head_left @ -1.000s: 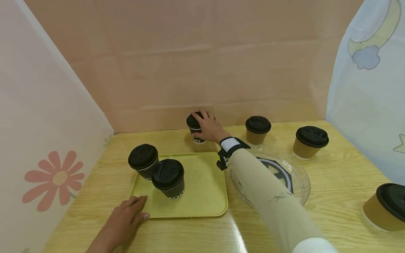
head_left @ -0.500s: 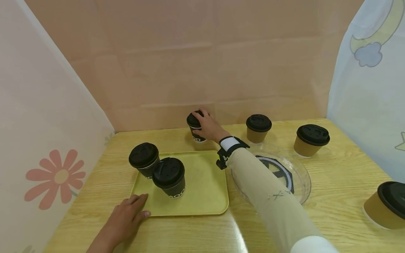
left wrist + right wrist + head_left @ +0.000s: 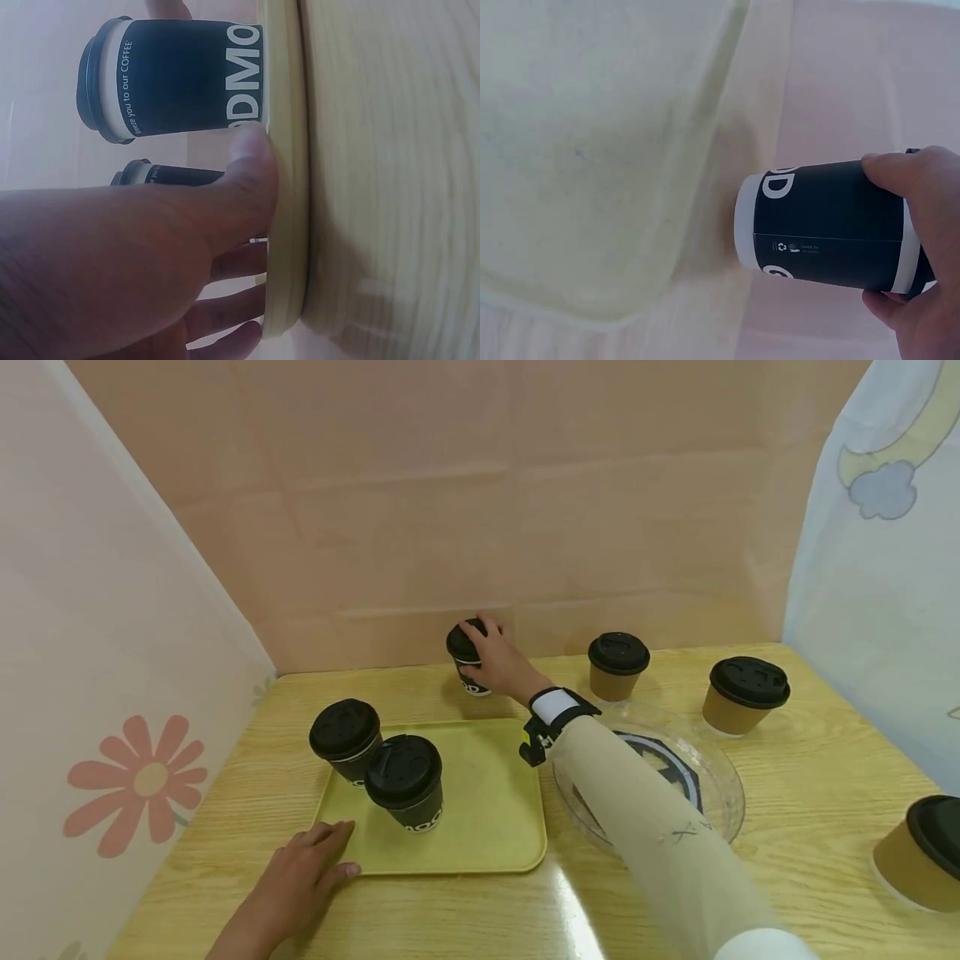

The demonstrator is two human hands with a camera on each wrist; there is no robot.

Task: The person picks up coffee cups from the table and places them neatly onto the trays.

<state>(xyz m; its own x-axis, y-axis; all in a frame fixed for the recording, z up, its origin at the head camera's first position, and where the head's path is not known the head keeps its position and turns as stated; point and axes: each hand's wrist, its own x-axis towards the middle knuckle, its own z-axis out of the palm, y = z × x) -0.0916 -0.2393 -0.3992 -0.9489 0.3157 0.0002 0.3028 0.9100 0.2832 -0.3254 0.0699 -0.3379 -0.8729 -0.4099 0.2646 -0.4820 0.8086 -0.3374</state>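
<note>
In the head view my right hand grips a black paper coffee cup near its lid, behind the tray. The right wrist view has the thumb and a finger on opposite sides of the cup. Whether its base touches the table I cannot tell. My left hand holds the front left corner of a yellow tray, its thumb on the front rim and fingers along the left side. Two more lidded black cups stand upright on the tray's left part, the nearer coffee cup and the farther one.
Right of the tray lies a round clear plastic dish with a dark emblem, partly under my right sleeve. Brown lidded cups stand behind it, at back right and at right front. A cloth backdrop rises behind the table.
The right hand's fingers have drawn in slightly around the black cup at the back. The left hand stays on the tray corner. The whole scene shifts slightly with the head camera.
</note>
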